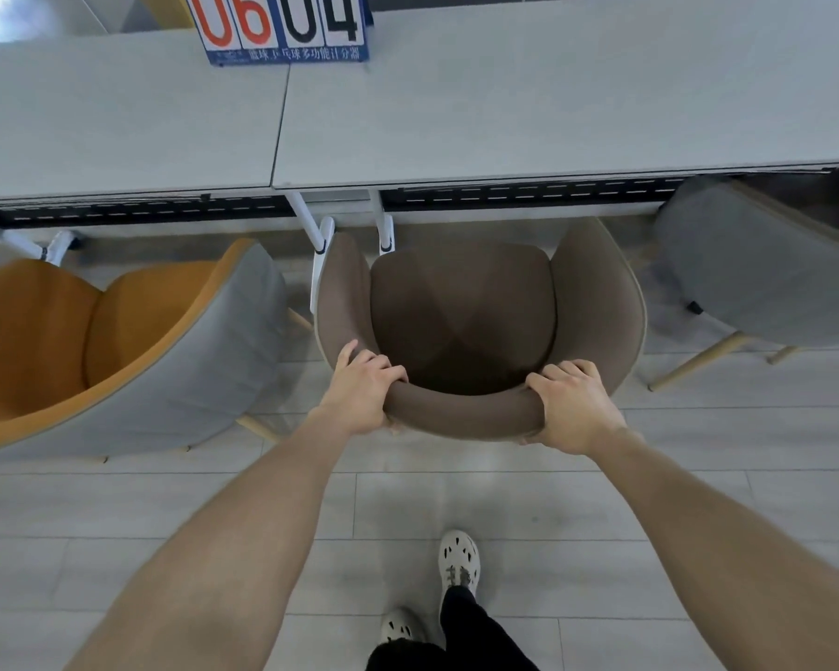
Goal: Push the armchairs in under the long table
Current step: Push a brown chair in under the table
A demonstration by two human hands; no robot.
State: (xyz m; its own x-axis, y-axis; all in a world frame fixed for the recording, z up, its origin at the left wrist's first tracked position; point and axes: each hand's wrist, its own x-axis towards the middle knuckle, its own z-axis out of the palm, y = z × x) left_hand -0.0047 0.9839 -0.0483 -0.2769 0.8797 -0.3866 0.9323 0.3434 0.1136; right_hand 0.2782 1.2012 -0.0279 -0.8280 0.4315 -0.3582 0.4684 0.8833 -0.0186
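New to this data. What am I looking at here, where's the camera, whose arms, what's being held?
There is no robot: it is one picture from a wide-angle camera on a person's head, looking forward and down. The two bare arms are theirs. The left hand and right hand both grip the backrest of a brown armchair, which stands in front of the long table, not yet pushed under. An orange armchair stands to its left, a grey armchair to its right, partly tucked under. On the table stands a scoreboard reading 06 04. The person's white shoes show at the bottom.
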